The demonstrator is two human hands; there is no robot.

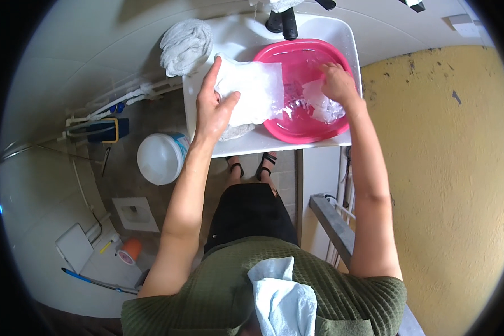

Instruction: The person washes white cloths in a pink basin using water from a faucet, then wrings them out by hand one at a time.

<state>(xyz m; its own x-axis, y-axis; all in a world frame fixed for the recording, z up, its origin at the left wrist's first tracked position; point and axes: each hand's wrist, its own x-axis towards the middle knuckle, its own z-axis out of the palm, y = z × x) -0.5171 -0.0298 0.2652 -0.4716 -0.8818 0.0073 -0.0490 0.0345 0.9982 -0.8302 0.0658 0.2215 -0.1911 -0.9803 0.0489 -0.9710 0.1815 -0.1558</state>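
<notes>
My left hand point(213, 115) grips the left edge of a flat white square piece point(251, 92), thumb on top. It looks like a folded cloth or a soft packet; I cannot tell which. It is held above the sink, its right edge overlapping the rim of a pink basin point(297, 138). Over the water in that basin, my right hand point(337, 84) is closed at the top of a crumpled, translucent whitish piece point(321, 103), whose lower end is in the water. Whether that piece is thin cloth or plastic is unclear. The basin stands in a white sink point(229, 147).
A grey towel point(186, 47) lies over the sink's back left corner. Another greyish cloth point(238, 132) shows under the white piece. A black faucet point(288, 23) juts over the basin. A white bucket point(161, 158) stands on the floor, left of the sink. A yellowish surface point(442, 168) lies right.
</notes>
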